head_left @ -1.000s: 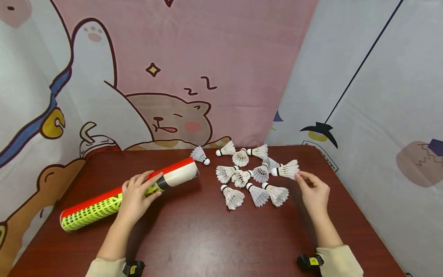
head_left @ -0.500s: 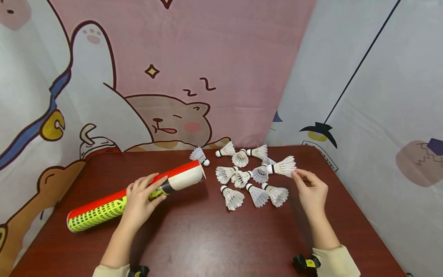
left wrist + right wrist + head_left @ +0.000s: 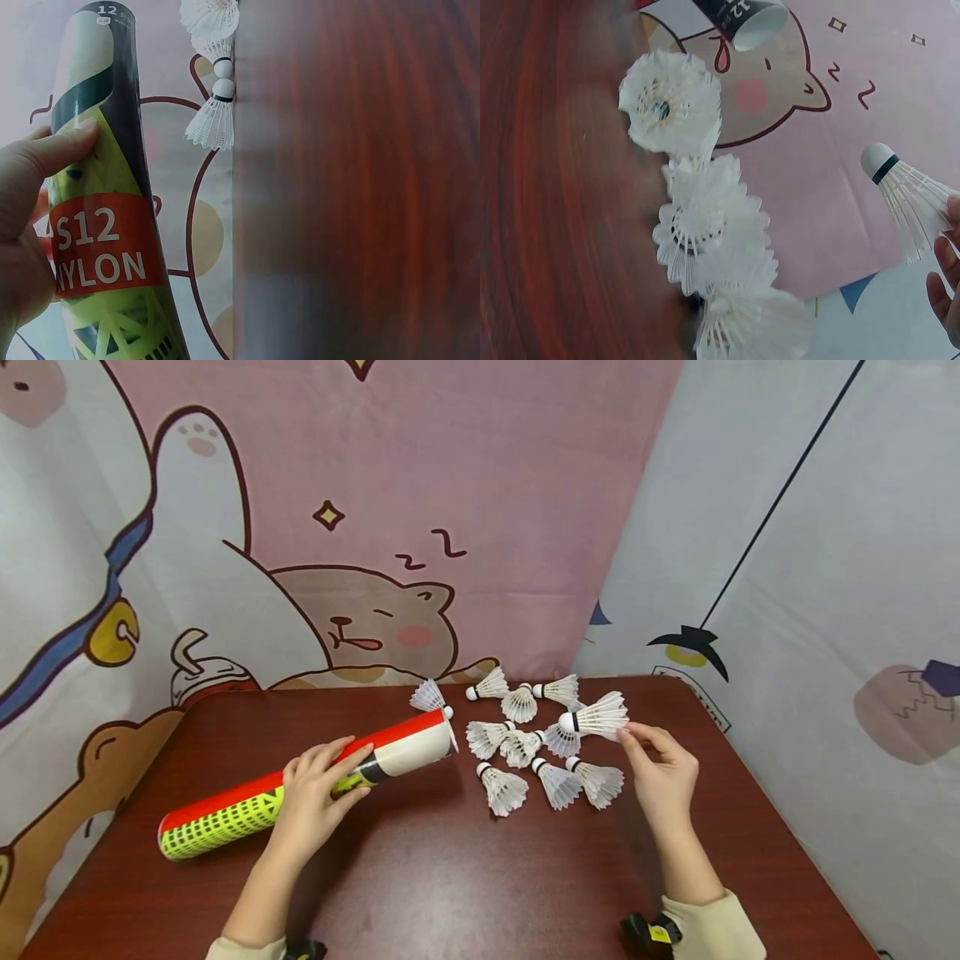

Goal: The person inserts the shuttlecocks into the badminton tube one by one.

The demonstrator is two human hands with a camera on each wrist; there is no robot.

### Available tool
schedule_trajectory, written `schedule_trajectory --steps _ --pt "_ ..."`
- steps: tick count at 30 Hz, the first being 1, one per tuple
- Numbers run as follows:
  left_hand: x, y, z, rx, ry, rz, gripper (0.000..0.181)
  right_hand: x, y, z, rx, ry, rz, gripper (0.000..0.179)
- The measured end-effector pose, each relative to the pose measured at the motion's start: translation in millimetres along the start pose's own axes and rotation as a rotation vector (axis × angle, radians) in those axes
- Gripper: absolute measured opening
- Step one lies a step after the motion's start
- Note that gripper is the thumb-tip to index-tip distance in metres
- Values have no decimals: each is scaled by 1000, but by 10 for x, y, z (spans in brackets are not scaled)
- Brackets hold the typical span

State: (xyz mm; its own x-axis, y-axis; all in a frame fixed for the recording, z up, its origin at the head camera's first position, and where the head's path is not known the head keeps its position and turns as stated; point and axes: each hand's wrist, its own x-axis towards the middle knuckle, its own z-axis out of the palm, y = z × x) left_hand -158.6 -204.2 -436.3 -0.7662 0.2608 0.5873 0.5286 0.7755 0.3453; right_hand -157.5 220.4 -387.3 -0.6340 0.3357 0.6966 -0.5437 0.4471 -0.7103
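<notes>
My left hand [image 3: 311, 802] grips a shuttlecock tube [image 3: 225, 821], red, yellow-green and white, around its upper half. The tube tilts, its white end raised to the right; the left wrist view shows "S12 NYLON" on a red band [image 3: 109, 244]. In the right wrist view the tube's mouth [image 3: 761, 28] appears open. My right hand [image 3: 663, 777] pinches a white shuttlecock [image 3: 597, 717] by its feather edge, cork pointing left toward the tube. It is held above the other shuttlecocks and overlaps some of them in the head view.
Several shuttlecocks [image 3: 504, 789] lie in loose rows on the dark red-brown table [image 3: 465, 893], between the hands. A lone shuttlecock [image 3: 429, 696] lies behind the tube's raised end. A cartoon-printed cloth [image 3: 525, 527] hangs along the table's back and sides.
The left hand has brought the tube to the right, its open end nearer the shuttlecocks. The right hand has carried its shuttlecock left and slightly up.
</notes>
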Motion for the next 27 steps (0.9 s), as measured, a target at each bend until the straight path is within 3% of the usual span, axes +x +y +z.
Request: schedule_trajectory --steps 3,9,17,27 --pt "-4 18 -4 -5 -2 2 69 -10 -35 39 28 -11 -11 9" --pt "-6 49 -14 -11 -3 0 69 -46 126 129 103 -16 -6 13" --pt "-2 96 -32 -16 -3 9 70 -65 -164 259 141 -52 -25 11" --pt "-11 115 -23 -21 -5 19 70 -112 -219 459 204 -63 -56 11"
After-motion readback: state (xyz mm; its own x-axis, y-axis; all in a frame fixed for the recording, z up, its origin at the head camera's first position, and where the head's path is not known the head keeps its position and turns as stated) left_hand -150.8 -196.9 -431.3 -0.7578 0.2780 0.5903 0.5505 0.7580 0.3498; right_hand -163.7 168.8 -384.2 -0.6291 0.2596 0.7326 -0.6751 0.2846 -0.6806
